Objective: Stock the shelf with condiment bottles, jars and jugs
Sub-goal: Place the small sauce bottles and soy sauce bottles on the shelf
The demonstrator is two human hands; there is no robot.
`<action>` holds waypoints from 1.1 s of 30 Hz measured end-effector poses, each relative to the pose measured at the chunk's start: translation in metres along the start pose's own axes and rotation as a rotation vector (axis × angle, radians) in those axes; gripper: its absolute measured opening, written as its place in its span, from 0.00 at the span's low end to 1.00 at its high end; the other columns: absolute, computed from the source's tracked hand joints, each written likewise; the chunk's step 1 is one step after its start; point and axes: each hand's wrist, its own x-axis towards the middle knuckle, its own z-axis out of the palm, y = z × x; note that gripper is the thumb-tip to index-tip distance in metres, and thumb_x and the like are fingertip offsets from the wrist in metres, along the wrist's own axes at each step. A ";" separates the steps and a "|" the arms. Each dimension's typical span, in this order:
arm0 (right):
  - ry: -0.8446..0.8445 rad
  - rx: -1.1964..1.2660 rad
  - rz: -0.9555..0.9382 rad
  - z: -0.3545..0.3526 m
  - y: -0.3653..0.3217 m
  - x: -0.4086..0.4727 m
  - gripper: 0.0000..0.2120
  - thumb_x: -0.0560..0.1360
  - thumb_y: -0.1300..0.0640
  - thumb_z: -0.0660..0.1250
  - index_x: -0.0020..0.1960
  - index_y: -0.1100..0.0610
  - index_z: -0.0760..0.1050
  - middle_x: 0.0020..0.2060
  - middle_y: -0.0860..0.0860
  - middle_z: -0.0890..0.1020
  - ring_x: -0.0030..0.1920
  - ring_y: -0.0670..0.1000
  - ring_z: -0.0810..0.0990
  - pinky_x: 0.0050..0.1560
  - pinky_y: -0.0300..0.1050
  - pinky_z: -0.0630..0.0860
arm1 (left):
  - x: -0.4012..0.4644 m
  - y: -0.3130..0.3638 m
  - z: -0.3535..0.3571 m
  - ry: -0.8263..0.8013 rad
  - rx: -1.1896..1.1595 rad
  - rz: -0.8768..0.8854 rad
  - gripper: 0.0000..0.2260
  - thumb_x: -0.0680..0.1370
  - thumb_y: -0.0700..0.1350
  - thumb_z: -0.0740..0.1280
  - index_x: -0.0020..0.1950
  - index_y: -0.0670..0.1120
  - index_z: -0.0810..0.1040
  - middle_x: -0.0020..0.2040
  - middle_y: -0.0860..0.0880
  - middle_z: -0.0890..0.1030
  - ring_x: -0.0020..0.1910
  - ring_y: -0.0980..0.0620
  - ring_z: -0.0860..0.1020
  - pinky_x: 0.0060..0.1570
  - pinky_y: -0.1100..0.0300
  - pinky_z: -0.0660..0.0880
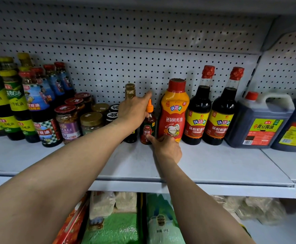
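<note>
**Small sauce bottle, tight slot**

While the small red sauce bottle stands on the shelf between a gold-capped dark bottle and the big orange squeeze bottle, the left hand grips its neck with the forefinger straight out, and the right hand presses a fingertip to its base. Uneven pressure could tip it; narrow and tall, it might knock over its neighbours.

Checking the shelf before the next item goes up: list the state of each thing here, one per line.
Small red sauce bottle with orange nozzle cap: upright on the grey metal shelf, capped.
Left hand: fingers on the bottle's neck.
Right hand: thumb touching the bottle's base.
Gold-capped dark glass bottle: upright, capped.
Red-and-yellow squeeze bottle: upright, capped.
Dark plastic jug with red cap: upright, capped.
</note>
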 end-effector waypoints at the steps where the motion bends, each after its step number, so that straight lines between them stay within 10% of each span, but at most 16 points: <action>1: 0.002 -0.001 -0.001 0.000 0.000 0.000 0.28 0.64 0.25 0.68 0.39 0.51 0.76 0.40 0.52 0.83 0.38 0.54 0.74 0.39 0.45 0.67 | 0.000 0.001 -0.002 -0.016 0.006 -0.007 0.25 0.73 0.50 0.74 0.65 0.52 0.67 0.41 0.49 0.79 0.42 0.44 0.79 0.41 0.51 0.79; 12: -0.034 0.063 -0.086 -0.011 0.004 -0.013 0.22 0.68 0.30 0.70 0.36 0.49 0.75 0.35 0.52 0.80 0.38 0.56 0.78 0.39 0.45 0.71 | -0.067 -0.022 -0.034 -0.015 -0.127 -0.187 0.35 0.69 0.58 0.76 0.72 0.55 0.65 0.51 0.49 0.82 0.47 0.46 0.81 0.42 0.54 0.78; 23: -0.108 0.182 -0.227 -0.045 0.032 -0.098 0.24 0.70 0.41 0.75 0.60 0.51 0.77 0.53 0.49 0.82 0.52 0.51 0.80 0.48 0.44 0.73 | -0.198 -0.067 -0.024 -0.237 -0.577 -0.537 0.32 0.68 0.52 0.79 0.68 0.47 0.72 0.63 0.41 0.77 0.58 0.44 0.78 0.57 0.50 0.76; 33: -0.241 -0.271 -0.313 -0.043 0.066 -0.225 0.33 0.69 0.45 0.76 0.71 0.48 0.70 0.63 0.53 0.79 0.62 0.57 0.77 0.57 0.49 0.75 | -0.302 -0.067 -0.019 -0.305 -0.632 -0.370 0.29 0.67 0.47 0.80 0.66 0.49 0.75 0.62 0.45 0.77 0.60 0.45 0.76 0.58 0.57 0.72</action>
